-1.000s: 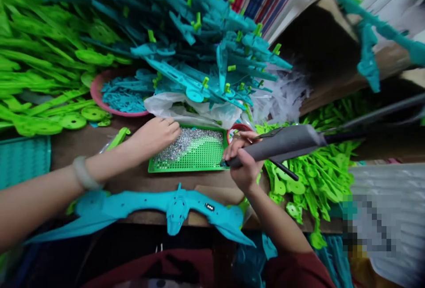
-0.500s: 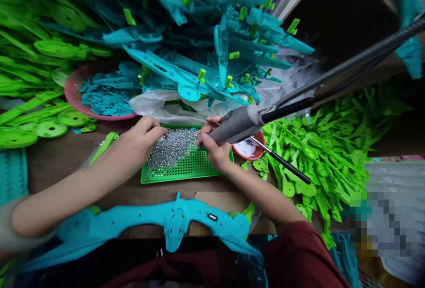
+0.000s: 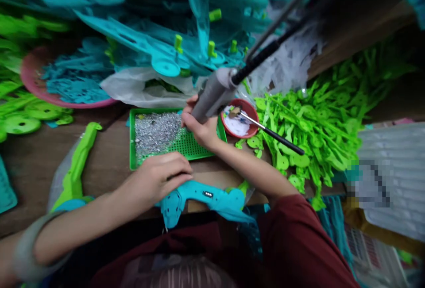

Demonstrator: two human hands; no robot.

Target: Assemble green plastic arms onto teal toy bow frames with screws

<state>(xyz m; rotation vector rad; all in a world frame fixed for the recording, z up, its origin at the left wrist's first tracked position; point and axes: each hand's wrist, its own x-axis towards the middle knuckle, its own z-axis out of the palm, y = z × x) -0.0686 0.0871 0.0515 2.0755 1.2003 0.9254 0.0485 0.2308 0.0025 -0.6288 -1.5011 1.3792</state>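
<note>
My right hand (image 3: 201, 131) is wrapped round a grey electric screwdriver (image 3: 214, 93), which hangs from a black cable and rod above the tray. Below it, a green perforated tray (image 3: 133, 148) holds a pile of small silvery screws (image 3: 154, 133). My left hand (image 3: 166, 173) is closed with fingertips together, over the blue bow-shaped plastic part (image 3: 215, 197) at the table's front edge; whatever the fingers hold is hidden. The left portion of the blue part lies behind my forearm. A lime-green curved piece (image 3: 75, 173) shows beyond that forearm.
A pink bowl (image 3: 28, 80) of small blue pieces stands at left. Blue parts (image 3: 129, 44) are heaped behind a white plastic bag (image 3: 119, 86). Right of the tray is a red bowl (image 3: 250, 129) with a black-handled rod (image 3: 282, 140) across it, beside heaped lime-green parts (image 3: 318, 133).
My left hand has left the screws in the tray and come down towards me, over the blue part. My right hand still grips the screwdriver. The whole view has shifted.
</note>
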